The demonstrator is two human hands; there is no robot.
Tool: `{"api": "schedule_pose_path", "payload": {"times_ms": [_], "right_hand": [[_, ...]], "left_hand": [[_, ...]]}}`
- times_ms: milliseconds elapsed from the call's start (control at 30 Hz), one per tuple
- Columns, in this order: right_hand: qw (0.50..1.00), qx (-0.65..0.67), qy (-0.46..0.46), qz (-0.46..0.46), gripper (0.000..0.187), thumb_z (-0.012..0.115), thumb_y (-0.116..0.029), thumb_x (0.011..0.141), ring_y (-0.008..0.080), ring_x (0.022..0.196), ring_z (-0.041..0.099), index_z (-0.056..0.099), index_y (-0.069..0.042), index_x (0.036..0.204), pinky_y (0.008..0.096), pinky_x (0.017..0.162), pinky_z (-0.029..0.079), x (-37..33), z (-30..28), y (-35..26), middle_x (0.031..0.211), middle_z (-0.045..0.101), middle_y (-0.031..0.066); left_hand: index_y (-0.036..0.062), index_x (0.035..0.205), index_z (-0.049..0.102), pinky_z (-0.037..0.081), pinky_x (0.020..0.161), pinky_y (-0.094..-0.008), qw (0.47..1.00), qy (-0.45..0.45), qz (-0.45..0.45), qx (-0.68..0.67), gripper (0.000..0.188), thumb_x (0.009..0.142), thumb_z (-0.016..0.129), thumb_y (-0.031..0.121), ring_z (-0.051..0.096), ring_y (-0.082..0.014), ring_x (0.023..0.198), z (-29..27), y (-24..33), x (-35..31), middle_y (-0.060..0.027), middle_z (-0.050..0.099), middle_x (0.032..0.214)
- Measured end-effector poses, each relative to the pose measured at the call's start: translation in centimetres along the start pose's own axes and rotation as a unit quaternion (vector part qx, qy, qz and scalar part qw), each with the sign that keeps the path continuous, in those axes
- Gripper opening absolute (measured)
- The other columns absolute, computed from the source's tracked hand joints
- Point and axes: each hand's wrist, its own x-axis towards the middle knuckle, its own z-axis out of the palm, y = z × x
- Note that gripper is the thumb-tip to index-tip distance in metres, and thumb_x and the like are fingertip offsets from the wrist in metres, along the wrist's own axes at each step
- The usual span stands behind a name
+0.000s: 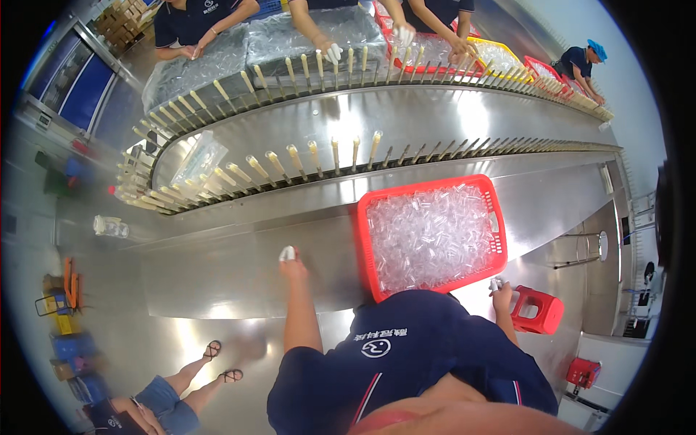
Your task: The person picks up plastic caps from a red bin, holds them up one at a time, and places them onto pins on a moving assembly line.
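Observation:
My left hand (292,262) is over the bare metal worktop, left of a red plastic basket (367,268). White covers are on its fingertips. Its fingers are drawn together, and anything between them is too small to make out. Just outside the basket's near right corner is my right hand (501,296), also with white fingertip covers. Its fingers look slightly apart, with nothing visible in them. Many small clear plastic tubes (431,235) fill the basket. Beyond it runs a curved line of upright pegs, some bare metal (436,152), others with pale sleeves (336,154).
A clear bag (199,158) lies inside the peg loop. Across the line, co-workers' hands (333,54) are near large bags of clear parts (312,36) and coloured baskets (496,56). A red stool (538,310) stands at right; another person's legs (190,384) are at lower left.

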Motion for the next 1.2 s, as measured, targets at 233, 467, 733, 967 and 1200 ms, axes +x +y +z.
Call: {"api": "schedule_pose_path", "payload": {"times_ms": [233,467,733,967,1200], "right_hand": [[0.999,0.009,-0.007,-0.036,0.026,0.056,-0.009,0.082,0.0119,0.063,0.055,0.048,0.003,0.104,0.0227,0.044,0.044,3.7,-1.8,1.2,0.077,0.057,0.0099],[0.999,0.036,-0.002,-0.039,0.025,0.058,-0.008,0.081,0.0112,0.063,0.055,0.050,0.002,0.102,0.0219,0.045,0.045,6.0,-2.8,1.7,0.076,0.059,0.0089],[0.998,0.049,-0.012,-0.029,0.026,0.059,-0.008,0.081,0.0101,0.061,0.054,0.050,0.001,0.103,0.0205,0.043,0.043,8.5,-5.2,1.5,0.075,0.058,0.0082],[0.999,0.027,-0.008,-0.028,0.026,0.058,-0.008,0.081,0.0098,0.061,0.054,0.050,0.002,0.103,0.0209,0.044,0.044,11.3,-7.6,2.7,0.074,0.057,0.0080],[1.000,-0.006,0.011,-0.021,0.026,0.058,-0.009,0.082,0.0104,0.060,0.054,0.050,0.003,0.104,0.0219,0.044,0.044,13.1,-9.3,4.9,0.072,0.056,0.0081]], "left_hand": [[-0.0050,0.116,0.045,0.050,0.064,-0.0260,0.972,-0.099,-0.180,0.118,0.035,0.082,0.053,0.001,0.054,-0.0168,0.070,-2.3,-8.4,-5.2,-0.0086,0.052,0.090],[0.0021,0.081,0.055,0.045,0.054,-0.0229,0.963,-0.061,-0.158,0.210,0.002,0.079,0.056,0.003,0.050,-0.0110,0.061,-4.9,-8.2,-6.3,-0.0015,0.052,0.071],[0.0016,0.079,0.057,0.043,0.057,-0.0230,0.974,0.033,0.218,0.056,0.007,0.078,0.059,0.008,0.051,-0.0106,0.065,-0.8,5.2,5.7,-0.0001,0.053,0.070],[-0.0035,0.099,0.057,0.042,0.051,-0.0229,0.915,0.154,0.361,0.093,0.027,0.075,0.065,0.005,0.050,-0.0105,0.061,6.1,20.3,8.7,-0.0042,0.057,0.075],[-0.0009,0.098,0.058,0.044,0.056,-0.0219,0.926,0.116,0.336,0.128,0.023,0.079,0.063,0.012,0.052,-0.0106,0.066,10.3,18.7,4.3,-0.0055,0.060,0.087]]}}
